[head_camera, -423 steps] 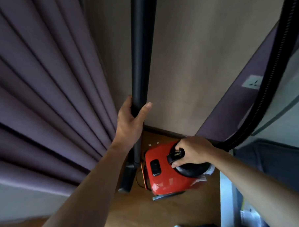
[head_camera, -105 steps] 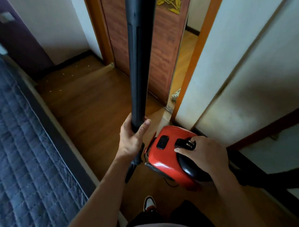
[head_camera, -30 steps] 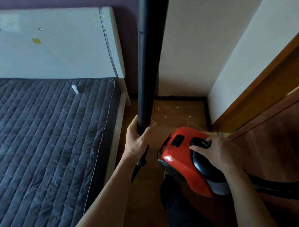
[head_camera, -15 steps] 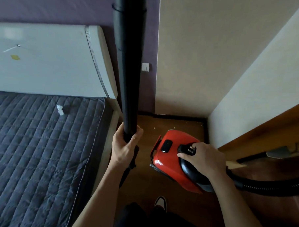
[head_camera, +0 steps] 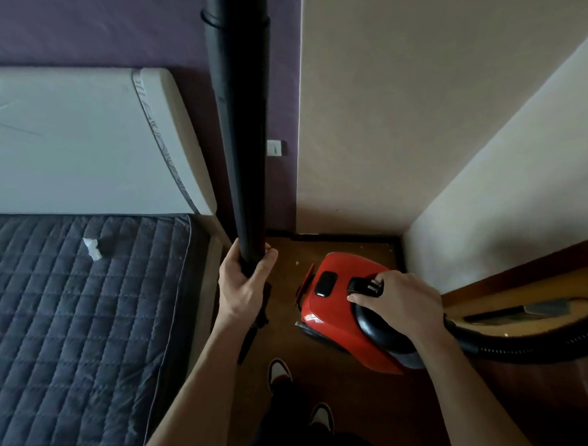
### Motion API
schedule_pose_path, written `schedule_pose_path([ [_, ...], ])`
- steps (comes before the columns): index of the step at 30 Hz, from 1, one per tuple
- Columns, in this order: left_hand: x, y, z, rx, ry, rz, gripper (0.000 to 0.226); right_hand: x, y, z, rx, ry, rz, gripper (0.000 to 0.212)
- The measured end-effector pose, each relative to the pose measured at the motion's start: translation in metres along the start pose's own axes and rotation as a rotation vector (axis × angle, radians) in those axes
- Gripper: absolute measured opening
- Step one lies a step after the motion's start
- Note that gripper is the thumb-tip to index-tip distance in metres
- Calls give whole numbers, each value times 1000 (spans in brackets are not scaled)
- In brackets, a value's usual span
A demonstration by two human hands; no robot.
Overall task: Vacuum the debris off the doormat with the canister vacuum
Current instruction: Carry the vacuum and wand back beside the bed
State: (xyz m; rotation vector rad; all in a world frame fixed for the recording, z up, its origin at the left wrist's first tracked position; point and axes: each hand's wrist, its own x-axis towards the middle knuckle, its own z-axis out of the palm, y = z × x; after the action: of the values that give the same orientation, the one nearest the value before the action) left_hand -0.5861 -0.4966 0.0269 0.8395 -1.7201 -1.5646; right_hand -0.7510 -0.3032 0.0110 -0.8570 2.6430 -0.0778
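I'm looking at a home bedroom: a bed with a quilted grey cover and white headboard, a purple wall, a wooden floor.

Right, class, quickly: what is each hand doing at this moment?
Left hand: closed around the black vacuum tube.
Right hand: closed on the red canister vacuum, at its black handle.

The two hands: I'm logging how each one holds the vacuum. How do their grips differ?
The left hand wraps around the upright black wand, fingers curled and thumb up; the right hand lies palm-down over the black carry handle on the red canister. The left grips a narrow tube; the right spreads over a broad top. Both are closed on vacuum parts.
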Motion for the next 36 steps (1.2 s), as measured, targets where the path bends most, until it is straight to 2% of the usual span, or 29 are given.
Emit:
schedule_pose_path([
  [10,62,-35,-18,-80,-11,-53,29,53,-31,-9,2,-12,25,57],
  [20,85,-80,-6,-9,-56,-46,13,106,-31,32,53,-96,-43,53],
  [25,90,-147,12,-26,-30,-67,22,144,-22,87,35,-132,-79,51],
  [31,101,-241,27,28,-7,-8,23,207,4,178,-45,-176,-169,56],
  [36,122,-324,46,92,26,16,10,270,25,257,-104,-188,-273,58],
])
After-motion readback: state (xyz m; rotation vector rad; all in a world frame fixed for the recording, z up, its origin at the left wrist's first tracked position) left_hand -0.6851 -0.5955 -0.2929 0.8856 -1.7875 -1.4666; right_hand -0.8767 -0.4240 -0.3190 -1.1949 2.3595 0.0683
